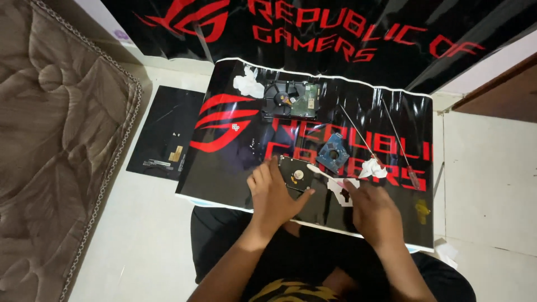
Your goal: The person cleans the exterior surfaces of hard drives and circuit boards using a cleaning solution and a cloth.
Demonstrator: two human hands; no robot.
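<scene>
My left hand (275, 196) rests on a small black hard drive (295, 175) lying on a glossy black and red mat (224, 168), gripping its left edge. My right hand (373, 210) holds a thin cotton swab (320, 170) whose white tip reaches over the drive's upper right corner. A white scrap (339, 189) lies just under the swab, beside my right fingers.
A larger opened hard drive (291, 99) sits at the mat's far side with crumpled tissue (248, 84) to its left. A blue circuit board (333, 151), another tissue (372, 169) and two long screwdrivers (400, 144) lie right of centre. A brown mattress (56, 140) borders the left.
</scene>
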